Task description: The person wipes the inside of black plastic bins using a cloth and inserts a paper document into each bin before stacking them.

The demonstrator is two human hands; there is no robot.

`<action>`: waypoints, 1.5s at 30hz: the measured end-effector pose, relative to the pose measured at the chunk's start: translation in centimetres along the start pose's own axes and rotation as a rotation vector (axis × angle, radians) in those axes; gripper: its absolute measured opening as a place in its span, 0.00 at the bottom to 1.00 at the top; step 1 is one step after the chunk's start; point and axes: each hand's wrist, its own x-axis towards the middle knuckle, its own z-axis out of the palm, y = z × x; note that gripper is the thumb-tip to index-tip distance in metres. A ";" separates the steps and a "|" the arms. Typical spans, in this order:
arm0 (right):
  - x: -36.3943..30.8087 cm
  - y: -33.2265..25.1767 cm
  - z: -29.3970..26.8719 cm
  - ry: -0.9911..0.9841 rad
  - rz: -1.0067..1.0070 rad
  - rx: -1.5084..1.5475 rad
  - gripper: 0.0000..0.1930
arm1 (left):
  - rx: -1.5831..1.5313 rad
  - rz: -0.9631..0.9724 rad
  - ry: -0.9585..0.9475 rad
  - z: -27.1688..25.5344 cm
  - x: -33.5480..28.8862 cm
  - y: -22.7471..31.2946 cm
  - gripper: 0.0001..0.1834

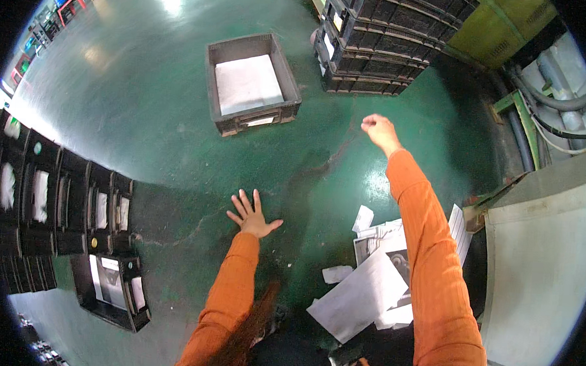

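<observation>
My left hand [254,219] is open above the green floor, its fingers spread wide and nothing in it. Farther forward and to the right, my right hand [380,132] has its fingers curled together; no object shows in them. Ahead of both hands sits a black plastic crate [220,123] with white paper [248,83] lying flat on its bottom. My right hand is between this crate and a stack of black crates [379,58], touching neither. Below my right forearm, loose paper sheets [360,299] lie in a heap, partly covered by the sleeve.
More stacked black crates [67,191] stand at the left, with a low crate [111,293] holding paper beside them. On the right are a pale panel [536,275], hoses [562,101] and a green frame [526,129]. A red stool [70,5] stands far back left.
</observation>
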 end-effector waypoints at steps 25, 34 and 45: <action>20.6 -0.2 7.2 0.270 0.593 1.293 0.07 | 0.038 -0.023 0.030 0.7 1.0 0.7 0.68; 19.7 1.1 4.6 0.011 0.670 1.657 0.15 | 0.050 -0.040 0.042 -0.2 1.0 2.0 0.68; 15.2 8.6 1.4 0.182 0.660 1.280 0.09 | 0.037 -0.007 0.000 0.2 1.3 0.1 0.70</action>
